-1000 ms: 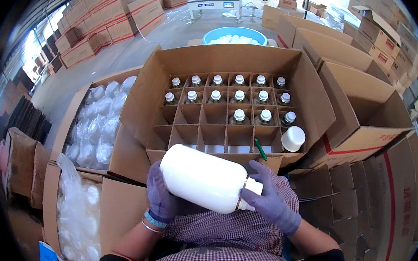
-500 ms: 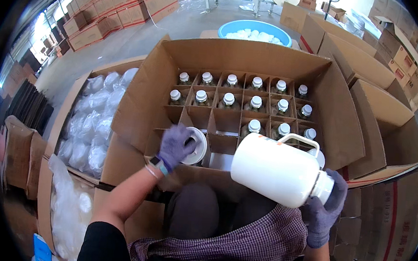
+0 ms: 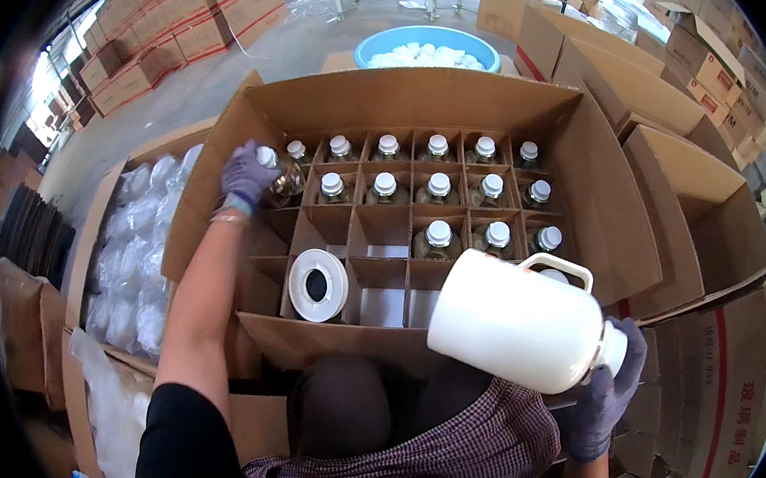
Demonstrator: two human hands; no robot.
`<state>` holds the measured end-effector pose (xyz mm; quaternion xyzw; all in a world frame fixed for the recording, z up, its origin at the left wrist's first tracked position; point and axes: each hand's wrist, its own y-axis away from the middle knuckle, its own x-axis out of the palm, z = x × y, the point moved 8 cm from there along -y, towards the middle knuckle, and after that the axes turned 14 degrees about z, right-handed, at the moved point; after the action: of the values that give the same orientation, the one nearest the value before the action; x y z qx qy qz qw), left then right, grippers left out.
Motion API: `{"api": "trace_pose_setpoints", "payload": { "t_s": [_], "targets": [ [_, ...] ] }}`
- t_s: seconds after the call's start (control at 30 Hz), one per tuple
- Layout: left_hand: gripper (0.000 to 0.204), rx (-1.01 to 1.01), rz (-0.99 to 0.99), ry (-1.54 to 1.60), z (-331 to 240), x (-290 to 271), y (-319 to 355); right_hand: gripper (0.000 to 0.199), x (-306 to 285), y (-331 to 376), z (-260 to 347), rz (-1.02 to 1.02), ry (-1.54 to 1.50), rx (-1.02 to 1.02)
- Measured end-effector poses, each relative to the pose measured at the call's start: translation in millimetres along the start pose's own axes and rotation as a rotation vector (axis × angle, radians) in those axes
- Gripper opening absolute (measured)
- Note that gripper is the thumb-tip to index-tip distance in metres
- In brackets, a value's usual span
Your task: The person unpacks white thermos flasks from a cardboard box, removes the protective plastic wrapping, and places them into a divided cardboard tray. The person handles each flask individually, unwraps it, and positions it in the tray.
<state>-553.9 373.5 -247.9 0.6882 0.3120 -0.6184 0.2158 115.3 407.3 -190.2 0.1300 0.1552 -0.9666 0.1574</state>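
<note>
Fingers of the right hand, gloved in purple, are curled tight about the capped neck of a big white jug. The jug lies on its side at about 5 o'clock in the view, its base toward 9 o'clock, its loop handle on top, over the near right corner of the divided carton. The left hand, also gloved, reaches to about 10 o'clock; its fingers are wrapped round one small amber bottle with a white cap, tilted over the far left cell of the carton.

Nearest the person, a round white lid with a dark centre leans upright in a front cell, between the two arms. The other near cells that can be seen hold nothing but pale bottom card.

Farther in stand capped bottles upright, one to a cell: three in the row behind the jug, four in the next row, five in the farthest, besides the one in hand. That makes thirteen in all; a further cell may be hidden behind the jug.

At 9 o'clock, beside the carton, a second box holds clear plastic bags, too many and too crumpled to count. At 12 o'clock, beyond the carton, one blue tub holds white pieces. Stacked cartons line the floor from 10 to 11 o'clock, and more open ones sit from 1 to 4 o'clock.
</note>
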Motion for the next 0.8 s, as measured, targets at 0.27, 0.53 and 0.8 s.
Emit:
{"api": "trace_pose_setpoints", "payload": {
  "t_s": [0.27,0.53,0.8],
  "targets": [
    [0.064,0.552,-0.169,0.187,-80.8,-243.9,300.5,0.036,-10.1,8.3,56.6,-0.028,0.43,-0.395],
    [0.106,0.64,0.411,0.638,-118.6,-155.6,456.4,0.045,65.5,32.6,91.1,0.549,-0.418,-0.096],
    [0.079,0.504,0.587,0.416,-40.7,-40.6,533.0,0.034,106.7,93.1,7.7,0.676,-0.16,0.109]
  ]
}}
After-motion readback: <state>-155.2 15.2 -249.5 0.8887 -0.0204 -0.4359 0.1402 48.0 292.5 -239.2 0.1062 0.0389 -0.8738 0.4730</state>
